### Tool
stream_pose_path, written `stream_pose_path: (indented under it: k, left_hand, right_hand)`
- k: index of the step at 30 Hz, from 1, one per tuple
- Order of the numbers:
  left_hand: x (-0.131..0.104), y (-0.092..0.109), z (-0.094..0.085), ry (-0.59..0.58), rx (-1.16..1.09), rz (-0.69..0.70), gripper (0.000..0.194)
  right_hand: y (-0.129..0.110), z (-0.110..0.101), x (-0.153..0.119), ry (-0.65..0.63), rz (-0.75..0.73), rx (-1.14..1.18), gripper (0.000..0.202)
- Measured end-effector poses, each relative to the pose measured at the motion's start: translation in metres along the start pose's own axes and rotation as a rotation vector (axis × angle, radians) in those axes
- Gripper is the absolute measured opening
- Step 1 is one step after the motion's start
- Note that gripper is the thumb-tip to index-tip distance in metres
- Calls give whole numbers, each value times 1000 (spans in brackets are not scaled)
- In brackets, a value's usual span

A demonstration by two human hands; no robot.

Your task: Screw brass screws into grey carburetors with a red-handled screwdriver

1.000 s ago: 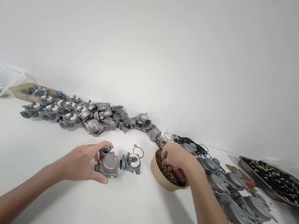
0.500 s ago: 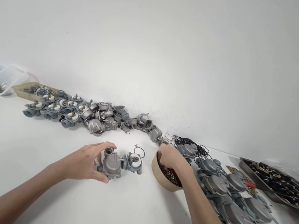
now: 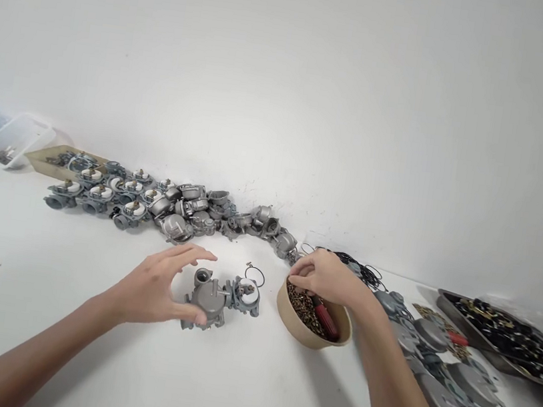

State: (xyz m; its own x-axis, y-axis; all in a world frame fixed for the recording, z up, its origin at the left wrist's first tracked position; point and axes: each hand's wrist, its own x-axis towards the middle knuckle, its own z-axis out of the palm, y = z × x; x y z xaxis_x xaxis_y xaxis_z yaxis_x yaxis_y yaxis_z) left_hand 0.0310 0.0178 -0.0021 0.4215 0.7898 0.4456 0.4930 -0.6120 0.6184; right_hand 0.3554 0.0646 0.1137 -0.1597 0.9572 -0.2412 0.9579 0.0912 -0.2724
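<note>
My left hand [image 3: 156,288] is spread open beside a grey metal carburetor [image 3: 210,299], its thumb in front of the near side; I cannot tell whether it touches. Against that carburetor's right side sits a carburetor body [image 3: 245,294] with a white float on top. Just behind them lie a black rubber ring [image 3: 255,275] and a tiny brass part [image 3: 248,265]. My right hand [image 3: 319,274] is over the far rim of a tan bowl [image 3: 297,328], fingertips pinched together; whatever they hold is hidden. Small brass screws [image 3: 304,309] and a red-handled screwdriver [image 3: 326,320] lie in the bowl.
Carburetor bodies with white floats [image 3: 101,193] and a pile of grey castings [image 3: 189,212] line the wall. More carburetors [image 3: 429,374] stand right of the bowl, partly behind my right arm. A dark tray [image 3: 497,356] of black parts is far right; a clear bin [image 3: 17,141] far left.
My right hand has risen out of the bowl's contents towards its far rim, uncovering the red-handled screwdriver. My left fingers have spread slightly wider beside the carburetor.
</note>
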Motion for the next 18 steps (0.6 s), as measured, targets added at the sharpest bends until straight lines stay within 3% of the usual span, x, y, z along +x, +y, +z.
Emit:
stream_pose_path:
  k: [3,5,10,13,18]
  left_hand:
    - [1,6,1,218,-14,198,40]
    - [1,12,4,298,-25,323,25]
    - [-2,27,16,290,-117,492,11]
    - [-4,31,23,296,-170,529,12]
    - [-3,32,22,376,-190,447,6]
  right_hand:
    - [-24,8,-14,-38,-201,273,22]
    - [-43,22,-23,-78,-320,502,23]
    - [-77,59,-30,-150,-428,837,15]
    - [-79,69,-24,-217,-429,927,16]
    - [-73,74,-16,-301,-371,1024,27]
